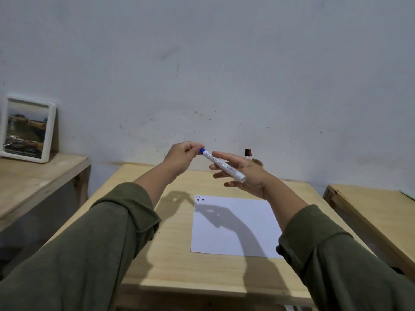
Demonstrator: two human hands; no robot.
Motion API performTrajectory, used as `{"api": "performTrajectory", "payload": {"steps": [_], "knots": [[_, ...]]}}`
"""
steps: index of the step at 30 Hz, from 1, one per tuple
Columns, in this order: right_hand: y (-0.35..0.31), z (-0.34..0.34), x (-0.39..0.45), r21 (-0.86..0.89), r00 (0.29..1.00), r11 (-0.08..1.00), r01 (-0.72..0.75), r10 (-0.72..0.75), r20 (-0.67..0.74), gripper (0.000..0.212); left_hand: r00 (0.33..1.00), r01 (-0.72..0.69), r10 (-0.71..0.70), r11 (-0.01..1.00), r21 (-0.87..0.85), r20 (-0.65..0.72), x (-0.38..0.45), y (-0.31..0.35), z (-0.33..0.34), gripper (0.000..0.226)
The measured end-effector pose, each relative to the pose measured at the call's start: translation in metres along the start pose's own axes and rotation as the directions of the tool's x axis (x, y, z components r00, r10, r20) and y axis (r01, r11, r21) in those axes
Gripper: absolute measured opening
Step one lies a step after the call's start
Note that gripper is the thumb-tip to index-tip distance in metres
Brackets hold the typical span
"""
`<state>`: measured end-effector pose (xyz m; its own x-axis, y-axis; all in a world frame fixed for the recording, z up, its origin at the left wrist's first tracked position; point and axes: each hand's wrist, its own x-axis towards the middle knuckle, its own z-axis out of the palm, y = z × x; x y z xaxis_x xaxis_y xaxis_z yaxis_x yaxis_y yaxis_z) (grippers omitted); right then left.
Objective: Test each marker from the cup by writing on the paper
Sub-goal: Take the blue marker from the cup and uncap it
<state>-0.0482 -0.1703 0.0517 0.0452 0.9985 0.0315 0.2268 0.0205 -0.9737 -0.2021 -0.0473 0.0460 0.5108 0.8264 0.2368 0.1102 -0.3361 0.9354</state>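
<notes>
Marker with a white barrel and blue cap is held in the air above the far end of the wooden table, beyond the paper. The right hand cradles the barrel loosely, fingers half spread; the left hand pinches the blue cap end. It looks light, stiff and smooth, so it is best gripped mid-barrel while the cap is pulled straight. The cup sits far right, mostly hidden.

Both arms reach forward, raised, olive sleeves pushed up the forearms. The left hand pinches thumb and fingertips together, wrist bent. The right hand, palm turned leftward, has fingers loosely spread, thumb closing its grip.
</notes>
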Motion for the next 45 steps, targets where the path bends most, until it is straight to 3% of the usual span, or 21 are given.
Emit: {"api": "performTrajectory", "payload": {"steps": [7, 13, 17, 23, 27, 37, 45], "knots": [[0.012, 0.001, 0.009, 0.232, 0.980, 0.969, 0.085, -0.040, -0.194, 0.019, 0.999, -0.023, 0.023, 1.000, 0.015, 0.031, -0.003, -0.004, 0.005, 0.018], [0.020, 0.009, 0.017, 0.334, 0.933, 0.930, 0.153, -0.024, -0.360, 0.010, 0.996, -0.082, 0.072, 0.943, 0.322, 0.043, -0.004, -0.010, 0.011, 0.027], [0.024, 0.016, 0.024, 0.377, 0.911, 0.902, 0.209, -0.040, -0.410, 0.010, 0.995, -0.098, 0.095, 0.909, 0.405, 0.027, -0.008, -0.012, 0.018, 0.033], [0.031, -0.017, 0.016, 0.544, 0.850, 0.770, 0.332, 0.006, -0.527, 0.013, 0.990, 0.087, -0.019, 0.868, 0.489, -0.143, -0.009, -0.040, -0.023, 0.036], [0.047, -0.024, 0.017, 0.563, 0.858, 0.772, 0.295, 0.044, -0.511, 0.015, 0.979, 0.179, -0.114, 0.876, 0.448, -0.168, -0.011, -0.067, -0.029, 0.032], [0.093, 0.008, 0.044, 0.648, 0.886, 0.738, 0.187, 0.157, -0.435, 0.018, 0.961, 0.223, -0.155, 0.924, 0.311, -0.228, -0.009, -0.115, 0.003, 0.005], [0.119, 0.010, 0.057, 0.675, 0.876, 0.724, 0.141, 0.227, -0.426, 0.017, 0.960, 0.267, -0.199, 0.863, 0.429, -0.197, 0.002, -0.142, 0.012, 0.020]]}}
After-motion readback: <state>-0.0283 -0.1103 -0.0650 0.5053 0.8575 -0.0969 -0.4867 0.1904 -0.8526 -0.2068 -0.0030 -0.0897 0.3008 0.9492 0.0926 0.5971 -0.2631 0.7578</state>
